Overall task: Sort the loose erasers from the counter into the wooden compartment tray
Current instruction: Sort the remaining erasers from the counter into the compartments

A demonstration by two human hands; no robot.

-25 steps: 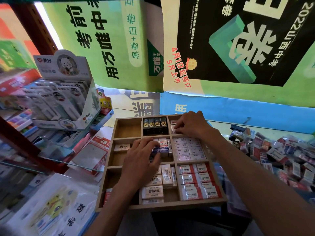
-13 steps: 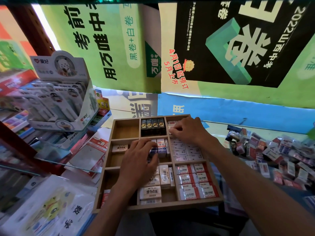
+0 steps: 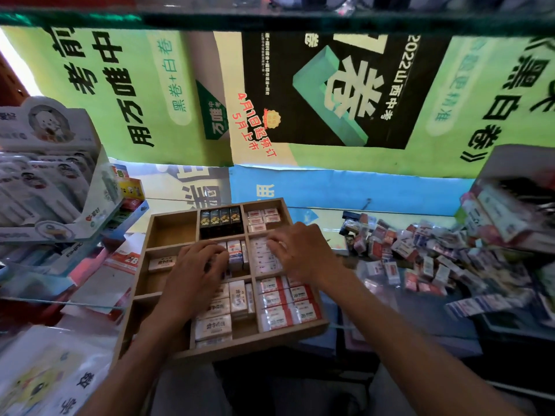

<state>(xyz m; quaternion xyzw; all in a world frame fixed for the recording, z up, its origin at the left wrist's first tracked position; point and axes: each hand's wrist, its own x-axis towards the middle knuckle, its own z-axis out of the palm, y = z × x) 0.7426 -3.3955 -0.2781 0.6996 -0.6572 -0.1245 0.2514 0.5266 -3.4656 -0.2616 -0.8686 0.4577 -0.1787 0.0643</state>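
Posters (image 3: 300, 94) in green, black and blue fill the wall beyond both hands. Below them the wooden compartment tray (image 3: 168, 229) lies under both hands, a three-by-three grid. To the right of the right hand a heap of loose erasers (image 3: 426, 253) is spread over the counter (blurred, so single labels cannot be read). Left of the left hand stands a white display box (image 3: 54, 163) of carded packs.

The left hand (image 3: 192, 274) lies palm down over the tray's middle compartment, fingers curled onto the upright erasers there; whether it grips one I cannot tell. The right hand (image 3: 300, 253) reaches over the middle compartment on the right, fingers bent down onto the white erasers (image 3: 261, 259); its grasp is also unclear.

Beyond the left fingertips a row of black erasers (image 3: 220, 220) stands in the far middle compartment. Just nearer than the right hand lie red-and-white 2B erasers (image 3: 285, 304). Left of the left hand one cream eraser (image 3: 162, 262) lies alone in its compartment.
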